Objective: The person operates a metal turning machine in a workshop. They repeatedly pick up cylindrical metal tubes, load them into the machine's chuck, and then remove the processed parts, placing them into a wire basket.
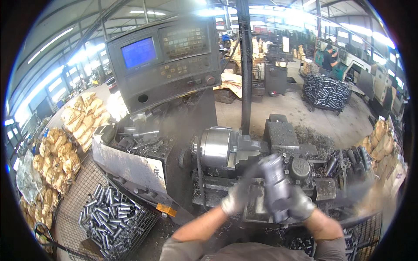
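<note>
A grey, stepped metal cylinder (pixel 277 185) stands tilted in front of me, blurred by motion. My right hand (pixel 299 204), in a dirty white glove, is closed against its lower right side. My left hand (pixel 238 196), gloved too, is just left of the cylinder; its fingers are dark and smeared, so I cannot make out whether they touch it. Beyond my left hand sits the lathe's shiny round chuck (pixel 215 147), with stepped jaws (pixel 244 152) on its right face.
Left of the chuck rises a control panel (pixel 183 65) with a blue screen. A wire basket of metal tubes (pixel 111 217) stands low left. Wrenches and tools (pixel 344 167) lie right. Beige sacks (pixel 54 152) flank the left. Far right, a person (pixel 328 58) stands behind a loaded cart (pixel 325 92).
</note>
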The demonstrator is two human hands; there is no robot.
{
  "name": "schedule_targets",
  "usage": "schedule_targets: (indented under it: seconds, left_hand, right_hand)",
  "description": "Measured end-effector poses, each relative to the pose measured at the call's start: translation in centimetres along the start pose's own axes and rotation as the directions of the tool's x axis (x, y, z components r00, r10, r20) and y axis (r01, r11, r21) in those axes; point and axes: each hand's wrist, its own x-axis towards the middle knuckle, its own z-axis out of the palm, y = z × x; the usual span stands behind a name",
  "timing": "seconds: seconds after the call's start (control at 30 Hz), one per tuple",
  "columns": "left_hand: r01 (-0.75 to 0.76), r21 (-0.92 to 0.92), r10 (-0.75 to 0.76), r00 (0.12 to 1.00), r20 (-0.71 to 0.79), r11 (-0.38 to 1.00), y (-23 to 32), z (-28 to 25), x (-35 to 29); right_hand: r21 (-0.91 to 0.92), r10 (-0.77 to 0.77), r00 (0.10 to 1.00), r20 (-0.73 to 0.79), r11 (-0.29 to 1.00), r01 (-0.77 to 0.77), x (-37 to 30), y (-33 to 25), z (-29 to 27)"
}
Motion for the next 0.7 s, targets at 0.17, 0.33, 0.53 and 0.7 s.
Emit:
schedule_targets:
  seconds: [0.17,0.33,0.53,0.7]
  left_hand:
    - [0.567,-0.715,-0.647,0.732,0.212,0.408,-4.0,3.0,-8.3]
    - [0.734,-0.447,-0.825,0.565,-0.016,0.511,-8.9,5.6,-11.7]
    - [0.541,-0.746,-0.781,0.623,0.046,0.388,-8.2,6.5,-11.6]
    - [0.405,-0.907,-0.702,0.613,0.362,-0.114,-8.6,2.5,-11.9]
  right_hand:
    - [0.601,0.283,0.958,0.038,0.76,-0.248,1.4,12.4,6.0]
    - [0.031,0.374,0.925,-0.067,0.928,-0.372,0.8,23.2,4.5]
    - [-0.548,0.222,0.965,-0.138,0.794,-0.262,0.7,25.7,4.5]
    - [-0.583,0.3,0.897,-0.326,0.682,-0.44,-12.3,22.8,-3.3]
